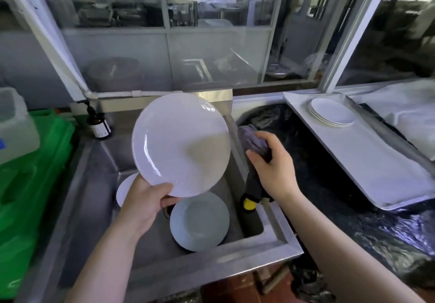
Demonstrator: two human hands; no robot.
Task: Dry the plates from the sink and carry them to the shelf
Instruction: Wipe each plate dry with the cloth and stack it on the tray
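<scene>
Left hand [143, 202] pinches the lower rim of a white plate [181, 144], thumb on the face and fingers curled behind, holding it tilted upright above the steel sink [277, 243]. Wet gleams show on the plate's face, so it is judged not yet dried. The right hand [273, 163] is curled round a bunched grey cloth [253, 139] just beside the plate's right edge; whether cloth and plate touch cannot be told.

Two more plates lie in the sink basin: one [200, 222] flat beneath the raised plate, and another [124, 190] partly hidden behind the left hand. A dark tool with a yellow knob [250, 205] stands at the basin's right wall under the right wrist.

To the right, well apart from the sink, a white tray [367, 161] rests on a surface covered in black plastic sheet [329, 173]. A short stack of plates [332, 112] sits at the tray's far end. A brown pump bottle [98, 123] stands behind the sink at left, beside green crates [30, 180].

Step in hand: drying of one plate, at its start. The next move calls for bringing the cloth onto the plate's face and wiping across it while the left hand steadies the rim, then turning the plate to wipe the back.
</scene>
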